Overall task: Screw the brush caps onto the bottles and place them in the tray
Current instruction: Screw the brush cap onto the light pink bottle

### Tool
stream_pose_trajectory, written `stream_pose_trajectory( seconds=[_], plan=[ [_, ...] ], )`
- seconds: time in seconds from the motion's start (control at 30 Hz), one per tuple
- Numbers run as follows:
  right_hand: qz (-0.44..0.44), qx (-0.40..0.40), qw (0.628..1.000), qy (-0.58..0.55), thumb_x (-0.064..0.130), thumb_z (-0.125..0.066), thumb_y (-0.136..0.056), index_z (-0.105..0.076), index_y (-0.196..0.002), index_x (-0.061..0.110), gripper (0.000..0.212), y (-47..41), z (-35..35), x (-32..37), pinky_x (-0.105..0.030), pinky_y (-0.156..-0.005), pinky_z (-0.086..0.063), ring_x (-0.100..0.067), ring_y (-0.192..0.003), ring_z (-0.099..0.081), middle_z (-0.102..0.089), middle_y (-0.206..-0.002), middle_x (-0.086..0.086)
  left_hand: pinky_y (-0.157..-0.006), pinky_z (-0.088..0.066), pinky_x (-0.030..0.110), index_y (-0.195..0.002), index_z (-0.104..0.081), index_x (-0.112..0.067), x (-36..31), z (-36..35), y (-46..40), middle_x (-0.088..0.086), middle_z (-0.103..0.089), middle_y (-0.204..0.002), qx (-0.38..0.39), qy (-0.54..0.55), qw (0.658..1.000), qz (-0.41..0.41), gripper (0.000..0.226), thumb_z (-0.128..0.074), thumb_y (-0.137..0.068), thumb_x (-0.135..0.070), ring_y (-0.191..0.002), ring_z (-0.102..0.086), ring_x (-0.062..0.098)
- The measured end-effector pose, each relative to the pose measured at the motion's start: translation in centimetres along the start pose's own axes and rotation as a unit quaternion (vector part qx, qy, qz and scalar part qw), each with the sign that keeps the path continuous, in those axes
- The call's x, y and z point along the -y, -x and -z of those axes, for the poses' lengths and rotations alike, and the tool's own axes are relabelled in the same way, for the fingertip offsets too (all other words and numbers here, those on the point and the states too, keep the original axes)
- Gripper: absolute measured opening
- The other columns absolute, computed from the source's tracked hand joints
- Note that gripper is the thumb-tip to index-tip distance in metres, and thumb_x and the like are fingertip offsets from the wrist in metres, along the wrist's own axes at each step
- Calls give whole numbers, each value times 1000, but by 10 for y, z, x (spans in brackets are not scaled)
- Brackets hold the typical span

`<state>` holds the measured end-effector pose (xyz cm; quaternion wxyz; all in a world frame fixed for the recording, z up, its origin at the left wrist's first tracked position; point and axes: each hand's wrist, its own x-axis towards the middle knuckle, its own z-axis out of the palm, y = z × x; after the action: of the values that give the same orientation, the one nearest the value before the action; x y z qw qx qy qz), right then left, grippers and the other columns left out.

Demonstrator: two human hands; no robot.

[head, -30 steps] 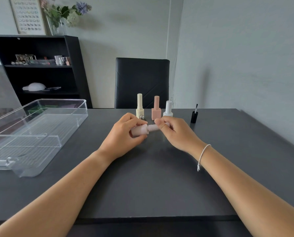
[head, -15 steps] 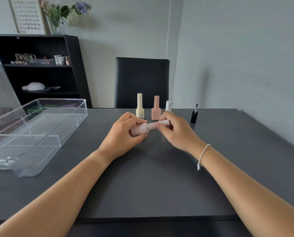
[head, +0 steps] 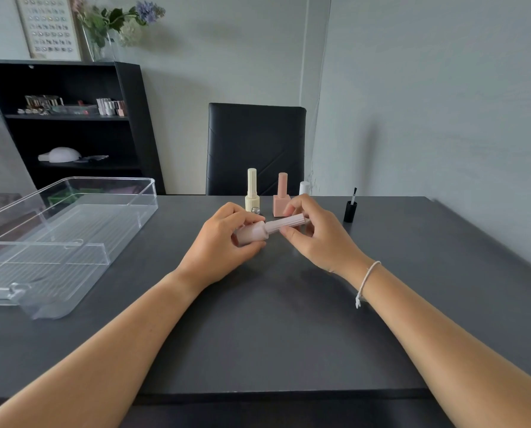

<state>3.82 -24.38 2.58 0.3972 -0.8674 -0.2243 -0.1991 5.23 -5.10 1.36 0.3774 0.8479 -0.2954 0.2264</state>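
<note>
Left hand [head: 218,242] fingers grip pink bottle [head: 252,233]; right hand [head: 316,234] fingers seemingly pinch its cap [head: 286,223].

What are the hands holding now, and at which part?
Left hand grips the pale pink bottle by its body; right hand pinches its ribbed cap.

A home nail-care room: a shelf [head: 72,125] of polish bottles, a nail-tip chart [head: 49,26], flowers [head: 119,20].
</note>
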Motion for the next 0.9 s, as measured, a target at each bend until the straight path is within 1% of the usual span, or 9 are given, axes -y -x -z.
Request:
stream_pose_trajectory(
  seconds=[0.07, 0.17, 0.33, 0.47, 0.57, 0.63, 0.7, 0.8, 0.9],
  plan=[
    [2, 0, 1000, -2, 19, -59, -86, -49, -88, 21, 11, 0, 0, 0, -18, -53, -36, -6, -51, -41, -51, -69, 15, -71, -42, 6, -106, -65, -19, 0, 0, 0, -2, -55, -99, 2, 0, 1000, 2, 32, -73, -75, -18, -88, -52, 9],
    [-6, -5, 1000, 6, 24, -58, -87, -52, -83, 17, 10, 0, 0, -1, -19, -52, -35, -5, -49, -42, -50, -62, 12, -70, -41, 6, -105, -65, -20, 1, 0, 0, -1, -55, -99, 2, 1, 1000, 2, 32, -73, -75, -18, -89, -52, 9],
    [-33, -18, 999, 27, 39, -53, -89, -54, -74, 4, 37, 0, 1, -1, -29, -53, -33, -11, -48, -35, -39, -51, 5, -70, -42, 7, -106, -65, -21, 2, -1, 1, -4, -54, -98, 7, 5, 1000, 0, 32, -73, -75, -19, -91, -50, 4],
    [-48, -21, 998, 33, 51, -47, -86, -51, -72, 0, 53, -1, 1, 0, -33, -55, -36, -14, -50, -37, -42, -52, -3, -70, -43, 8, -105, -65, -21, 2, -1, 0, -4, -54, -98, 5, 10, 1000, -2, 32, -74, -75, -18, -91, -50, 3],
    [-36, -19, 999, 16, 48, -56, -83, -53, -83, 13, 35, 1, 1, 1, -27, -54, -39, -9, -52, -45, -59, -64, -4, -71, -44, 9, -105, -65, -21, 2, -1, 0, -2, -54, -98, 0, 10, 1000, 2, 32, -74, -74, -18, -91, -52, 5],
    [-14, -13, 1000, 12, 35, -60, -84, -49, -88, 21, 19, 1, 1, 0, -17, -51, -36, -4, -52, -45, -58, -68, 6, -71, -44, 9, -105, -65, -21, 3, -1, 0, -3, -55, -99, 0, 8, 1000, 2, 32, -74, -74, -19, -92, -51, 5],
    [-1, -7, 1000, 9, 24, -60, -85, -49, -88, 21, 12, 0, 0, -1, -16, -52, -34, -3, -51, -44, -53, -67, 12, -71, -44, 9, -105, -65, -22, 3, -1, 0, -4, -54, -99, 2, 9, 1000, 3, 32, -73, -74, -19, -92, -51, 4],
    [-4, -9, 1000, 10, 24, -59, -86, -51, -84, 16, 11, 0, 0, -1, -19, -52, -34, -6, -50, -41, -50, -63, 11, -72, -44, 8, -106, -64, -22, 4, -2, 0, -4, -54, -99, 6, 2, 1000, 3, 33, -73, -75, -20, -92, -51, 5],
    [-16, -14, 999, 25, 33, -56, -88, -52, -79, 7, 27, 0, 0, -1, -25, -52, -33, -10, -49, -38, -46, -56, 2, -71, -45, 9, -106, -64, -23, 5, -2, 0, -4, -54, -100, 9, -4, 1000, 0, 32, -73, -75, -21, -91, -51, 5]
  ],
)
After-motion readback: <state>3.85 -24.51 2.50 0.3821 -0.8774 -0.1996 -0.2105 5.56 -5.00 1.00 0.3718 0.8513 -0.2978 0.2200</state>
